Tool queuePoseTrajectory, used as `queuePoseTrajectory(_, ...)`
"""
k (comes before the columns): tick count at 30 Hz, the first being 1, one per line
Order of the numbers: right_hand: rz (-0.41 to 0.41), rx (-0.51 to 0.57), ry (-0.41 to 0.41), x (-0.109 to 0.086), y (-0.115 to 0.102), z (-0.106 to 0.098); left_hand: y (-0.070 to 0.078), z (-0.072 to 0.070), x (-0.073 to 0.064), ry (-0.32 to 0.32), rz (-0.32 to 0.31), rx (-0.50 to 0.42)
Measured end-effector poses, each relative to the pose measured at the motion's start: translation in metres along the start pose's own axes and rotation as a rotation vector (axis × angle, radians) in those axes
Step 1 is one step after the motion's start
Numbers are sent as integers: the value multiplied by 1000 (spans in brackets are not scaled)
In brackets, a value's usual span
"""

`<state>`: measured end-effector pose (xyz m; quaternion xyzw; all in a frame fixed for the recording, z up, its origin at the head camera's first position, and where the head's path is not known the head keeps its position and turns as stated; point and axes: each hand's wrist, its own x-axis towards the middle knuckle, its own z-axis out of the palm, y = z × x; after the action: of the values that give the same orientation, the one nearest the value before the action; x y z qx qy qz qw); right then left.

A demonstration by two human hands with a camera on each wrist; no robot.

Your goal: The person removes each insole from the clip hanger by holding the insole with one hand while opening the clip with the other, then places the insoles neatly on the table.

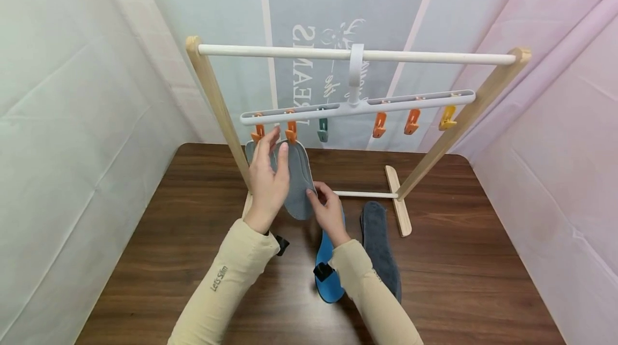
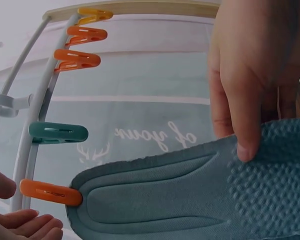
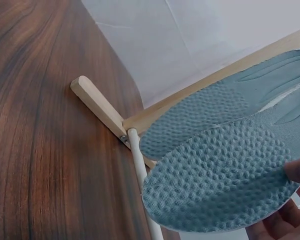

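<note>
A grey-blue insole (image 1: 298, 195) hangs by its narrow end from an orange clip (image 2: 51, 192) on the white hanger (image 1: 309, 113). My right hand (image 1: 330, 213) pinches its long edge between thumb and fingers. Close to that clip is my left hand (image 1: 270, 181), fingers spread loosely and nothing between them, as the left wrist view shows. Behind hangs a second grey-blue insole (image 3: 200, 112), partly hidden by the first, under the outermost orange clip (image 1: 258, 133). The bumpy texture of both insoles shows in the right wrist view.
A wooden rack (image 1: 212, 98) with a white top rod (image 1: 270, 52) carries the hanger. Further along are a green clip (image 1: 322, 130), orange clips (image 1: 379, 125) and a yellow clip (image 1: 447, 118). A blue insole (image 1: 330, 288) and dark grey insoles (image 1: 379, 243) lie on the wooden table (image 1: 458, 270).
</note>
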<state>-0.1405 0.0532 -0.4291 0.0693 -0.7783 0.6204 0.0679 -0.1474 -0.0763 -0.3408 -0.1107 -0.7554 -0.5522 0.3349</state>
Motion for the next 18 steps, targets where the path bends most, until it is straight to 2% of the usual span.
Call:
queuePoseTrajectory(6, 24, -2, -16, -8, -12, -3, -1, 2, 3, -70, -8, 25)
queuePoseTrajectory(12, 19, 16, -50, -10, -10, -4, 0, 4, 6, -77, -17, 27)
queuePoseTrajectory(16, 33, 39, -85, -12, -9, -5, 1, 5, 8, -86, -52, 37)
queuePoseTrajectory(18, 34, 37, -87, -11, 0, -4, 1, 6, 9, -96, -75, 43)
